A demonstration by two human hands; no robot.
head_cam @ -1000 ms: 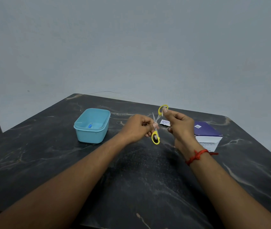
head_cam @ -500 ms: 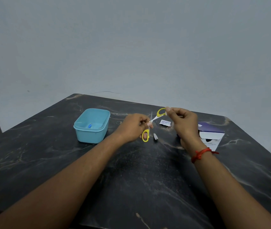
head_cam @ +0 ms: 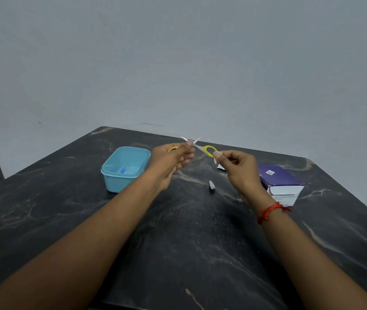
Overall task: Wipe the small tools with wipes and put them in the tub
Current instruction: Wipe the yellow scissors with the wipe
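The left hand gripped yellow scissors near the pivot, the right hand pinched one handle loop, tub stood at their nine o'clock.

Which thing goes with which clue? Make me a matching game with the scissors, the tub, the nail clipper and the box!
Things:
1 scissors
2 tub
3 nail clipper
4 box

Clues:
A light blue
B purple on top
C pinched by the left hand and the right hand
D small, lying on the table between the two arms

Pairs: 1-C, 2-A, 3-D, 4-B
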